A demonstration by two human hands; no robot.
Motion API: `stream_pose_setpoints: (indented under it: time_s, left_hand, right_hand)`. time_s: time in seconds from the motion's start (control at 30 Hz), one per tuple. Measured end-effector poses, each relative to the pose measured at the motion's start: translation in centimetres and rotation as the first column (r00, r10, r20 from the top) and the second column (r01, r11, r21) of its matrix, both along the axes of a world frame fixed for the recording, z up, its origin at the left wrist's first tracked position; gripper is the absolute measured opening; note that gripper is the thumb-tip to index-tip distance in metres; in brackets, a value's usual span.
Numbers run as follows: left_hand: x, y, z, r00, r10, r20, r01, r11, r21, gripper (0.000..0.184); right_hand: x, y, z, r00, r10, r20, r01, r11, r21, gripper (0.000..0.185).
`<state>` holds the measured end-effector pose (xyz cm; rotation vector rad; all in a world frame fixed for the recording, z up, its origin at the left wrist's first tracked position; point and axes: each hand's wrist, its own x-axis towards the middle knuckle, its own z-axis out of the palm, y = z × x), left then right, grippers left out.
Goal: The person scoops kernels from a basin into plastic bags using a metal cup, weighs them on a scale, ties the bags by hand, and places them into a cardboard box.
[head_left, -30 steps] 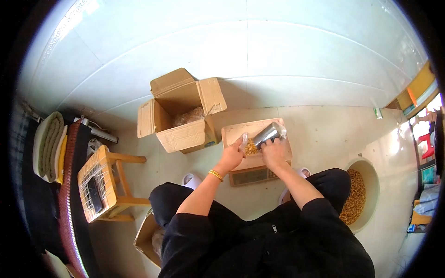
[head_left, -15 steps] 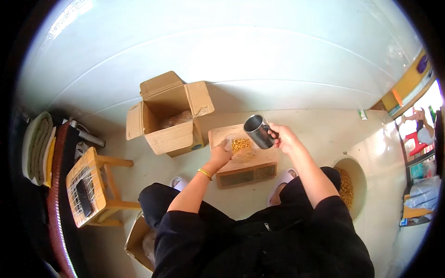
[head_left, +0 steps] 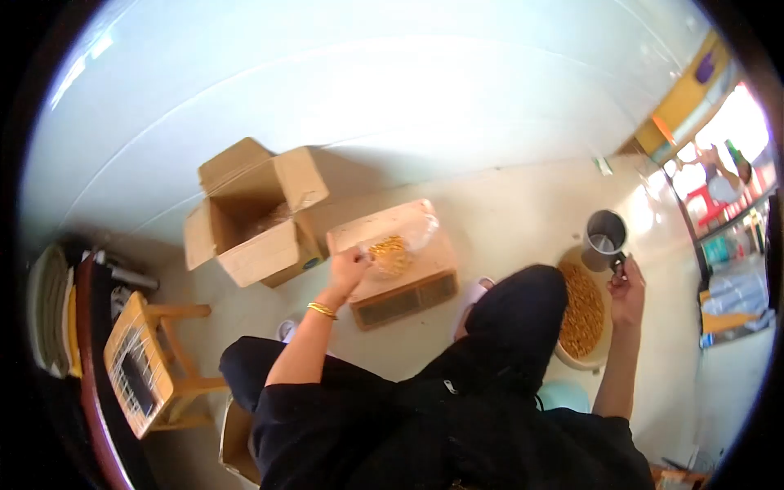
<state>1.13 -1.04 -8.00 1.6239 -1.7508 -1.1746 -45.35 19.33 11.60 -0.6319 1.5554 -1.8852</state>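
Note:
A clear plastic bag of yellow kernels (head_left: 390,256) lies on the pinkish top of a scale (head_left: 433,237). My left hand (head_left: 349,271) is closed on the bag's left edge. My right hand (head_left: 627,296) grips the handle of a metal mug (head_left: 604,239), which looks empty inside. The mug is over the far rim of a pale round tub, whose kernels (head_left: 581,314) fill much of what shows of it.
An open cardboard box (head_left: 261,253) stands by the wall, with plastic inside. At the left is a wooden stool (head_left: 167,367) with a dark object on it. Another box (head_left: 235,441) sits beside my leg. A person (head_left: 723,184) shows at the far right.
My right hand has carried the mug from over the scale rightward to the tub. The bag, earlier under the tilted mug, stays on the scale in my left hand. The view has turned right.

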Motion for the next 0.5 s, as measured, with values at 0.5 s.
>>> stream_pose_setpoints:
  time_s: [0.5]
  left_hand:
    - [-0.1,0.7,1.5,0.99,0.022,-0.138,-0.013,0.998,0.067,0.02]
  right_hand:
    - [-7.6,5.2,-10.1,0.375,0.493,-0.785,0.551,0.562,0.617,0.032]
